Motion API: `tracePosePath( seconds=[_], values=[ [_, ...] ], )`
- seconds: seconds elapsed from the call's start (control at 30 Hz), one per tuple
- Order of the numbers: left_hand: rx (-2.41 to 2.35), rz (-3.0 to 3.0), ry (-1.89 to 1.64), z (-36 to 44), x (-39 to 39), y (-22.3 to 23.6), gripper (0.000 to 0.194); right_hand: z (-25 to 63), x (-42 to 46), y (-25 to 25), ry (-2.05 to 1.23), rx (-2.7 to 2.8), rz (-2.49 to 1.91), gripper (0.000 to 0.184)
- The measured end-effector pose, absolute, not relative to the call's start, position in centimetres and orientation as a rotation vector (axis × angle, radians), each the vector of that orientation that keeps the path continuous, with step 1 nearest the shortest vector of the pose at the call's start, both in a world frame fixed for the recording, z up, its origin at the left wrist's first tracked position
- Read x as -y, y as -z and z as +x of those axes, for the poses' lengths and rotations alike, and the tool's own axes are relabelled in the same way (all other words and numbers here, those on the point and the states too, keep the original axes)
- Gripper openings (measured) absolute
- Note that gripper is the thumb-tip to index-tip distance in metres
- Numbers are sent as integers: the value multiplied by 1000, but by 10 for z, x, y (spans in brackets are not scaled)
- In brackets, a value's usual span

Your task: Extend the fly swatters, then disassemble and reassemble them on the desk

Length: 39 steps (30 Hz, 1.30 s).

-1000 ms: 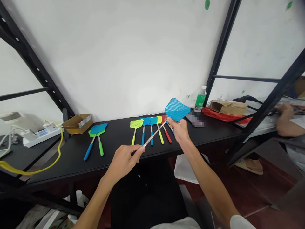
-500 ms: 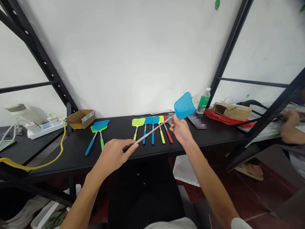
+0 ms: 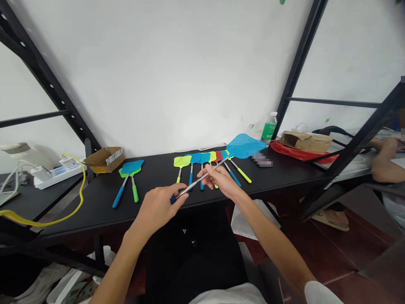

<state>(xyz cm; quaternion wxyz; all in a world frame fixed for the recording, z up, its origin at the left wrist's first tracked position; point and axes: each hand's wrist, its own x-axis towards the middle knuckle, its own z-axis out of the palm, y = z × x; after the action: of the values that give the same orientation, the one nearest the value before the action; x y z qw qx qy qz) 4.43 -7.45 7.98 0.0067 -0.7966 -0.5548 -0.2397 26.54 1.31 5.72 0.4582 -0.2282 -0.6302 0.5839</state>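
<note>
A blue fly swatter (image 3: 245,146) with a long metal rod slants over the desk, its mesh head up to the right. My left hand (image 3: 160,207) is closed around its dark blue handle at the lower end. Around the middle of the rod, the fingers of my right hand (image 3: 221,181) are pinched. Behind lies a row of several fly swatters, among them a yellow-green one (image 3: 182,161) and a red one (image 3: 217,156), some partly hidden by my right hand. To the left, a blue fly swatter (image 3: 133,166) overlaps a green one (image 3: 135,193).
A small cardboard box (image 3: 104,160) and a white power strip (image 3: 60,172) with a yellow cable (image 3: 82,185) are at left. A green-labelled bottle (image 3: 269,128), a blurred-out item (image 3: 262,159) and a brown package (image 3: 305,141) on red plastic are at right. Another person's arm (image 3: 384,160) shows far right.
My right hand has slid down the rod, away from the mesh head towards my left hand. The head has tipped flatter, and more swatters show at the row's right end.
</note>
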Motion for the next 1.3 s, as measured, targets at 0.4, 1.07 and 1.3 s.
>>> tracePosePath(
  seconds=[0.4,1.07,1.3],
  values=[
    [1605,-2592,711,51,76,-74,27,259,-5,-54,-1310,1772,-713,66],
    [1465,-2563,889,56,85,-84,28,279,5,-77,-1341,2074,-510,55],
    [1435,-2562,884,56,87,-87,28,285,9,-81,-1318,2070,-512,55]
  ],
)
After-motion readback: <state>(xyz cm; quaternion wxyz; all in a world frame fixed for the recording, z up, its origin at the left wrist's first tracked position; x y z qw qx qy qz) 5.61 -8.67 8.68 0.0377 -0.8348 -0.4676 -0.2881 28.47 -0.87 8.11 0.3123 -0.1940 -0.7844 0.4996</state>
